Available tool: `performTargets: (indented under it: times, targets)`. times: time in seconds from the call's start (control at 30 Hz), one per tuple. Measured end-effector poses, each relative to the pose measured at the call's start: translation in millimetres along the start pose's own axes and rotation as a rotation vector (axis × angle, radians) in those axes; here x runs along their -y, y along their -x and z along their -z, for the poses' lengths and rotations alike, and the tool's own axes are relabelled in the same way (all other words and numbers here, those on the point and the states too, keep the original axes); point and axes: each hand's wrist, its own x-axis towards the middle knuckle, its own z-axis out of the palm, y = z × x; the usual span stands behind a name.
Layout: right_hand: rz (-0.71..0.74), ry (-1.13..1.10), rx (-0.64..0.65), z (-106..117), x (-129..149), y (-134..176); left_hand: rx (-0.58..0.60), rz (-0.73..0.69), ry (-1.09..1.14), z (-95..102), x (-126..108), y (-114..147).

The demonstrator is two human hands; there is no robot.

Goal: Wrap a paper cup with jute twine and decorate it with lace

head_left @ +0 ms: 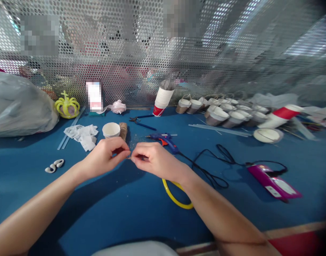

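My left hand point(111, 154) and my right hand point(152, 158) meet fingertip to fingertip above the blue table. Both are closed in a pinch on something tiny and thin between them, too small to name. Just beyond my left hand stand a white paper cup point(111, 129) and a roll of brown twine point(123, 131). A blue glue gun point(167, 138) with a red trigger lies past my right hand, its black cord running right. Under my right forearm a yellow ring point(171, 195) shows only in part.
Blue-handled pliers point(144, 122) lie open near a stack of paper cups point(164, 96). Several brown-wrapped cups point(217, 115) stand at the back right. A purple power strip point(273, 182) sits at right. White tissue point(83, 135), earbuds point(54, 166) and a plastic bag point(21, 103) are at left.
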Motion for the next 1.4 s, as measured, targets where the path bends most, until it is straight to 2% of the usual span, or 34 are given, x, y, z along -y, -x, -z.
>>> performTargets:
  times: [0.1,0.2,0.33,0.4,0.57,0.67,0.83,0.97,1.07,1.23,1.3,1.4]
  targets:
    - [-0.086,-0.213,0.002,3,3,0,0.106,0.187,0.325,2.0,6,-2]
    - [-0.198,-0.431,-0.021,4,5,0,0.129,0.264,0.581,-1.9,9,-4]
    - [-0.319,-0.651,-0.130,1,0,-2,-0.033,0.284,0.698,-14.1,5,-2]
    - [-0.377,-0.794,-0.183,-3,-4,-3,-0.133,0.288,0.670,-20.5,2,0]
    - [-0.465,-1.113,-0.210,-15,-5,-7,-0.314,0.307,0.562,-31.1,3,4]
    - [-0.457,-1.116,-0.272,-22,-3,-9,-0.381,0.326,0.589,-34.4,5,4]
    - [-0.407,-0.930,-0.358,-36,-4,-7,-0.453,0.395,0.716,-39.3,5,3]
    - [-0.396,-0.832,-0.348,-43,-3,-5,-0.478,0.452,0.797,-40.3,5,4]
    - [-0.411,-0.815,-0.284,-37,-2,-6,-0.463,0.465,0.822,-37.7,5,3]
    - [-0.352,-0.797,-0.244,-14,-7,-8,-0.381,0.474,0.937,-29.7,3,0]
    - [-0.315,-0.838,-0.242,-7,-11,-8,-0.291,0.492,0.998,-27.6,2,-1]
    - [-0.243,-0.863,-0.159,-4,-14,-7,-0.139,0.526,1.076,-26.8,1,0]
